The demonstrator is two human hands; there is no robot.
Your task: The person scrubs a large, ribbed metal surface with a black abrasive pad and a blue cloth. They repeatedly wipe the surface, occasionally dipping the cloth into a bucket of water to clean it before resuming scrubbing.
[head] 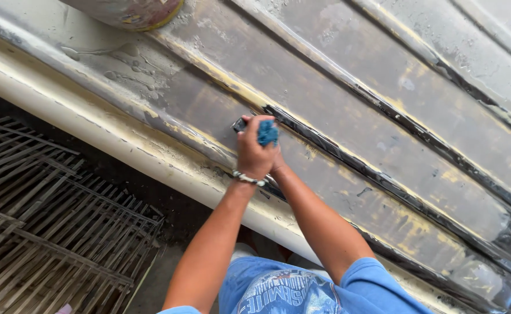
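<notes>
A dark flat block (239,124) lies pressed against a worn, ridged metal panel (383,116) that has grey, yellow and bare patches. My left hand (254,152), with a beaded bracelet at the wrist, is closed over the block and a blue wad of cloth or sponge (268,134). Only the wrist and heel of my right hand (278,163) show. The rest is tucked under the left hand against the panel, so its fingers are hidden. A dark groove (348,157) runs along the panel just beside both hands.
The panel's pale lower edge (121,145) runs diagonally below the hands. Stacked metal grilles (63,232) lie on the ground at the left. A rounded, paint-stained container (127,11) sits at the top edge. My blue shirt (278,291) fills the bottom.
</notes>
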